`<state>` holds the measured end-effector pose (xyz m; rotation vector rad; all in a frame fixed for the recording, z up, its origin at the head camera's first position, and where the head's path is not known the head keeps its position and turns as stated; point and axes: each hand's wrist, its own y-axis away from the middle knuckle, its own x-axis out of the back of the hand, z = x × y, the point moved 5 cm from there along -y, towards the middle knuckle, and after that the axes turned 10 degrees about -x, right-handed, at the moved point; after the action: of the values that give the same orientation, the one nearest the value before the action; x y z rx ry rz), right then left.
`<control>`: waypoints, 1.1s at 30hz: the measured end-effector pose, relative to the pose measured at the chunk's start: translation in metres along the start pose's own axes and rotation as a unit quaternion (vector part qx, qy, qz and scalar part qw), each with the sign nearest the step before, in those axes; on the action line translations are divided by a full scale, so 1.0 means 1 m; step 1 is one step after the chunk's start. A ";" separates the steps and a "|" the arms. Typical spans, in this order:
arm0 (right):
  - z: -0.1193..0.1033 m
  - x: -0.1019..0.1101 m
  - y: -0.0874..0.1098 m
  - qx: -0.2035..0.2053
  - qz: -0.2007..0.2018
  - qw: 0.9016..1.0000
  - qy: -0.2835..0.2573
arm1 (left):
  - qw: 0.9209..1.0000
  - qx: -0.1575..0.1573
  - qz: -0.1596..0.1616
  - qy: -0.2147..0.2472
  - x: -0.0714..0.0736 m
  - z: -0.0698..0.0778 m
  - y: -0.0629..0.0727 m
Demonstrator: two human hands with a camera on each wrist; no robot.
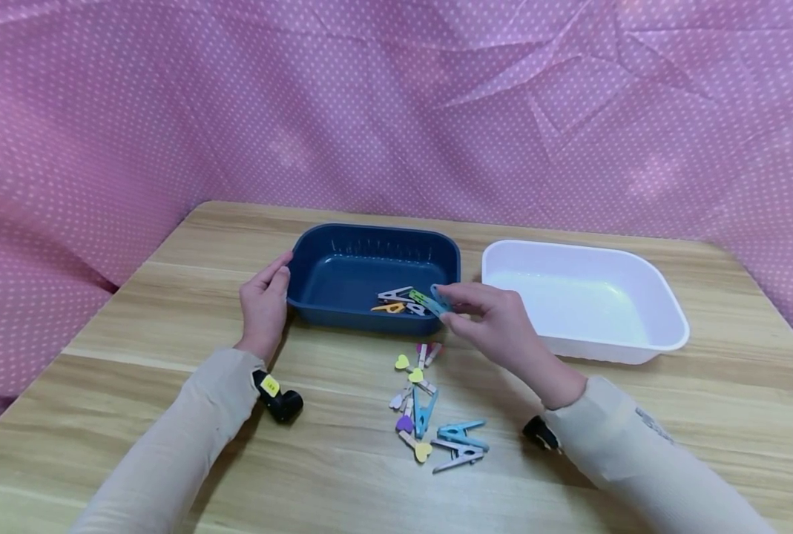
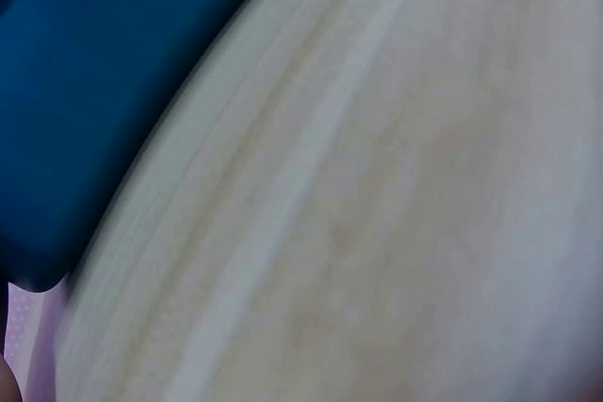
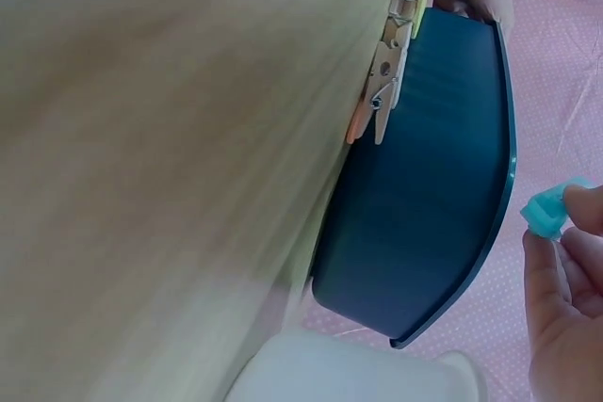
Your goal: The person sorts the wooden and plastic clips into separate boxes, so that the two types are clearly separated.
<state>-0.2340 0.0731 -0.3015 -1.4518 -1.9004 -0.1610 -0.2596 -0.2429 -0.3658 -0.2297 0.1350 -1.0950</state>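
My right hand pinches a blue clothespin between thumb and fingers, over the front right corner of a dark blue basin. Inside that corner lie a yellow clothespin, a pale one and a green one. My left hand rests against the basin's left outer wall, fingers reaching up to the rim. In front of the basin, several small wooden clothespins with hearts lie in a loose pile with blue clothespins and a grey one.
A white basin stands to the right of the blue one, behind my right forearm. Both sit on a wood-grain table. A pink dotted cloth hangs behind and at the sides.
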 end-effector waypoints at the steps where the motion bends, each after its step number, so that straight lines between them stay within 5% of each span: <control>1: 0.000 0.000 -0.001 0.000 0.002 1.000 -0.001 | 1.000 0.000 0.000 0.001 0.000 0.000 0.000; 33: 0.011 -0.012 -0.033 -0.094 0.018 0.995 -0.040 | 1.000 0.001 0.006 0.001 -0.001 0.001 0.000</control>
<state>-0.2672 0.0572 -0.3065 -1.6368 -1.9655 -0.2749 -0.2602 -0.2423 -0.3649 -0.2263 0.1370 -1.0830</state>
